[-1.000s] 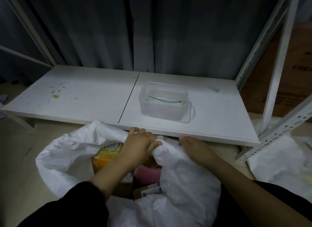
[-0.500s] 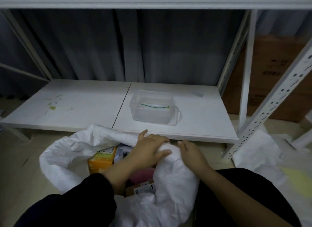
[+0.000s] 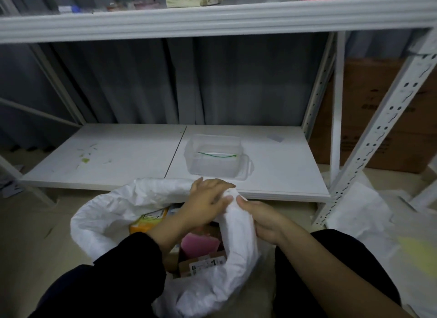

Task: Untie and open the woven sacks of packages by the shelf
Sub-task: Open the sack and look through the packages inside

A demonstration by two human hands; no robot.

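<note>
You gripped the rolled rim of the woven sack (image 3: pixel 146 197), which stood open on the floor before the shelf (image 3: pixel 272 182), with your left hand (image 3: pixel 208 197) and right hand (image 3: pixel 262 219); rolling evenly outward would probably keep the packages (image 3: pixel 201 243) settled.

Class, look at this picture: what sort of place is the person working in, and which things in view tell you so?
Probably a storeroom or parcel-sorting area. Slotted metal shelving stands above a bare floor, a woven sack holds boxed packages, and a big cardboard carton stands beside the shelf.
</note>
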